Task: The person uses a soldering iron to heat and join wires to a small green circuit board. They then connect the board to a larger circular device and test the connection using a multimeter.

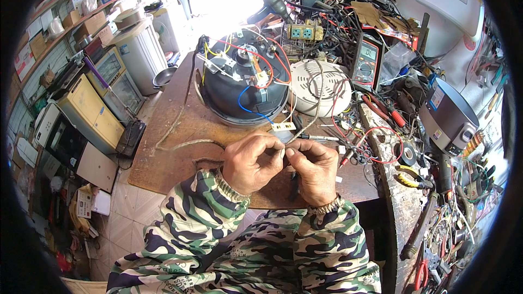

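My left hand (251,162) and my right hand (314,170) meet over the wooden table, both closed in a pinch. A beige cord (308,129) runs down into the fingertips of my right hand. Whatever my left fingertips pinch is too small and hidden to make out. Just beyond the fingers lies a white terminal block (283,126), joined to a blue wire (246,102). Farther back, a black rounded appliance body (229,93) stands upside down, its underside parts and red and yellow wires exposed. A slotted off-white cover (321,84) leans beside it.
A multimeter (368,60) stands at the right back, below tangled cables. Yellow-handled pliers (409,177), black tape (407,153), a grey cooker shell (450,114) and many tools crowd the right bench. Another length of cord (188,144) lies on the table's left.
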A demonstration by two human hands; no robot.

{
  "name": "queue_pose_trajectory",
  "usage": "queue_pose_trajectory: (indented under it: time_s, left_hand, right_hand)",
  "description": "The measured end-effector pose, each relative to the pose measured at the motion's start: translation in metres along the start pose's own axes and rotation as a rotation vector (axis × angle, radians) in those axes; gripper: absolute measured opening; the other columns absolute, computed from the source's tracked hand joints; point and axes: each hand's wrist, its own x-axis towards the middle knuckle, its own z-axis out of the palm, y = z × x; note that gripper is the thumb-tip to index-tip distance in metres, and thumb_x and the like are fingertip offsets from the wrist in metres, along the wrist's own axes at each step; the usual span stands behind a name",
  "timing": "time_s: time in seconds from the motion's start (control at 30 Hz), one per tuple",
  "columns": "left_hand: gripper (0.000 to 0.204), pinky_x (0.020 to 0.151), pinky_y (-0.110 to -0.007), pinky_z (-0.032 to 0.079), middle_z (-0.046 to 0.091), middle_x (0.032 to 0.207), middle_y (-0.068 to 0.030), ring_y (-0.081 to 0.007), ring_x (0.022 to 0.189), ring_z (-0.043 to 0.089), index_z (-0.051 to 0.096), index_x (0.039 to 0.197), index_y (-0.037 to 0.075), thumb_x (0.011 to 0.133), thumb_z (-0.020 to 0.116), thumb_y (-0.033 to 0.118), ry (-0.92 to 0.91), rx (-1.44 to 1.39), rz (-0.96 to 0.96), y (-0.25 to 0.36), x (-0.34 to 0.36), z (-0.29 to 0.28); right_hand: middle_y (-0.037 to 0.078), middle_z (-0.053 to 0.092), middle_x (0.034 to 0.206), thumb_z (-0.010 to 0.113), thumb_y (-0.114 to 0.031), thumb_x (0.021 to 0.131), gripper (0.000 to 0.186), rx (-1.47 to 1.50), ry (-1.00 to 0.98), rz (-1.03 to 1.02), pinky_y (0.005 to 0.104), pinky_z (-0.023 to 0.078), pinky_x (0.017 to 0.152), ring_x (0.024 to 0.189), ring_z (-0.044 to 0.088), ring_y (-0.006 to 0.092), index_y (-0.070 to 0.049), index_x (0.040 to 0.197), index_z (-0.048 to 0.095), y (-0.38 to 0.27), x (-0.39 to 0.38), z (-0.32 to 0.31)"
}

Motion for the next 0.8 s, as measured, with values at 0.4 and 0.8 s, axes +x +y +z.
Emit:
queue_pose_trajectory:
  time_s: [0.4,0.8]
  left_hand:
    - [0.013,0.065,-0.032,0.055,0.068,0.083,-0.0105,-0.0236,0.073,0.069,0.064,0.087,0.001,0.078,0.074,-0.001,-0.054,-0.018,0.01,-0.004,-0.001,0.002]
    - [0.031,0.078,-0.039,0.053,0.065,0.098,-0.0109,-0.0298,0.09,0.063,0.067,0.1,0.003,0.072,0.081,0.001,0.015,0.416,0.208,-0.005,0.015,0.005]
  right_hand:
    - [0.004,0.07,0.082,0.072,0.0,0.086,0.005,-0.01,0.009,-0.03,0.0229,0.051,0.068,0.072,0.063,0.009,0.004,0.09,0.073,0.008,-0.001,-0.01]
    - [0.011,0.071,0.083,0.068,0.0,0.089,0.008,0.149,0.091,0.049,0.0264,0.055,0.063,0.068,0.067,0.0173,0.003,0.096,0.068,0.016,0.013,-0.035]
